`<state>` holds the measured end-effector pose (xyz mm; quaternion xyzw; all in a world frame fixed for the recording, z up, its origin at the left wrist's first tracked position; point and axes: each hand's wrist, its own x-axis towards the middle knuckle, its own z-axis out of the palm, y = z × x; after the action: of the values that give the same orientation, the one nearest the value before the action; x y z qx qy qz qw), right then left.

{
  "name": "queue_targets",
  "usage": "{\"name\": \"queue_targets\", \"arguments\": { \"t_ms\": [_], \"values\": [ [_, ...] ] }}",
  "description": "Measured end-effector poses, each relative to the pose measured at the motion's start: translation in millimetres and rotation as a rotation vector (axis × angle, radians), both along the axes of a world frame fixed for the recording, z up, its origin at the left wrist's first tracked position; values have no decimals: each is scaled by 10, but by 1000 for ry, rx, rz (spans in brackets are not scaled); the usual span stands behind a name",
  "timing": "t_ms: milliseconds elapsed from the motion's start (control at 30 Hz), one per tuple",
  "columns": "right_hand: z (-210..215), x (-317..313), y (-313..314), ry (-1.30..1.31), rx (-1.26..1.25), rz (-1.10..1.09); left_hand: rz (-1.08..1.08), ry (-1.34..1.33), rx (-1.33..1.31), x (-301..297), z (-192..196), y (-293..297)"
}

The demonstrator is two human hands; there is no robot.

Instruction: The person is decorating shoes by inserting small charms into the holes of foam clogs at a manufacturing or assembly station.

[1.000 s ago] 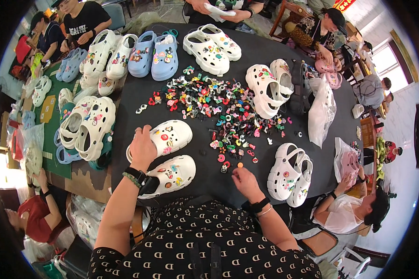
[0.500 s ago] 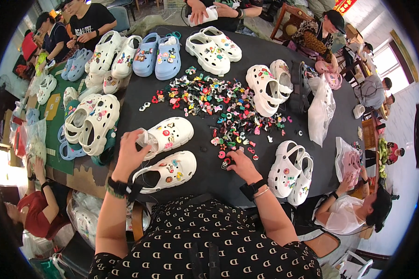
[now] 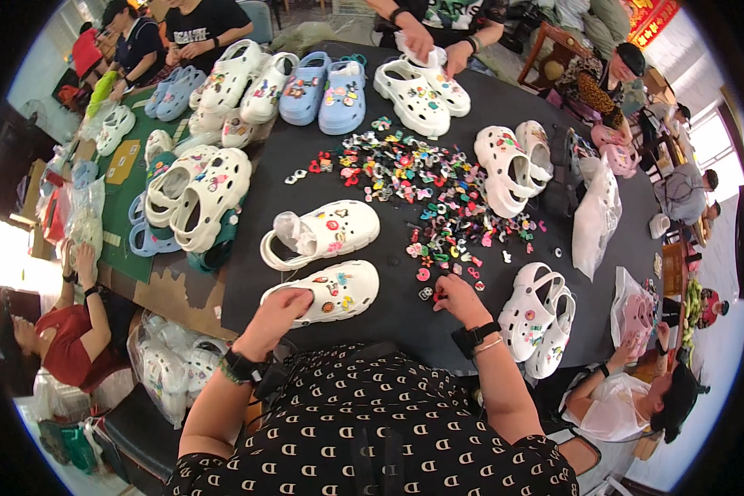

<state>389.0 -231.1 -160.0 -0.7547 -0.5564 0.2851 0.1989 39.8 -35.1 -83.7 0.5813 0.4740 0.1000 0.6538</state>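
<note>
White clog (image 3: 326,291), the nearer of a pair lying on the dark table (image 3: 405,331), sits straight ahead of the person with its toe end out beyond the fingertips of the left hand (image 3: 277,310). That hand lies over the heel end, fingers curled down onto the strap side and pressing the shoe flat; it steadies the clog more than it lifts it. Several small coloured charms already show on the upper, just past those fingertips. The second white clog (image 3: 326,231) lies farther out, beyond the first, with a wad of clear stuffing in its mouth. The right hand (image 3: 458,299) rests on the table well to the right of the held clog, fingers bent toward the nearest loose charms (image 3: 425,285), which lie just off its fingertips at the near edge of the big scatter of charms (image 3: 413,178); whether the fingertips already pinch one I cannot tell, as the hand hides them. By the look of it the step in hand is picking out a charm for a clog that is partly decorated. The next move would call for a fine pinch on one small piece, a carry leftward across to the upper, and a firm push into a free hole while the left hand holds the shoe against it.
</note>
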Motion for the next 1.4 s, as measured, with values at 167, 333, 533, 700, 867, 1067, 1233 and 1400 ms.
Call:
{"name": "queue_targets", "arguments": {
  "t_ms": [167, 333, 533, 700, 867, 1067, 1233, 1400],
  "values": [
    [30, 16, -19, -75, -3, 1, -40, 41, -253, 73, -243, 159],
    [26, 43, -58, -197, 105, -42, -125, 135, -216, 290, -90, 88],
    [390, -386, 315, 154, 345, -190, -246, 260, -181, 411, -18, 34],
    [585, -961, 761, 314, 205, 26, -38, 73, -322, 357, -449, -92],
    [478, -1190, 983, 201, 314, 106, 139, -299, -732, 445, -244, -76],
    [377, -1221, 1151, 129, 249, 130, 173, -204, -491, 470, -382, -196],
    [348, -1210, 1220, 65, 221, 154, 162, -263, -544, 437, -496, -165],
    [366, -1164, 1271, -59, 303, 212, 161, -259, -564, 442, -500, -149]
  ]
}}
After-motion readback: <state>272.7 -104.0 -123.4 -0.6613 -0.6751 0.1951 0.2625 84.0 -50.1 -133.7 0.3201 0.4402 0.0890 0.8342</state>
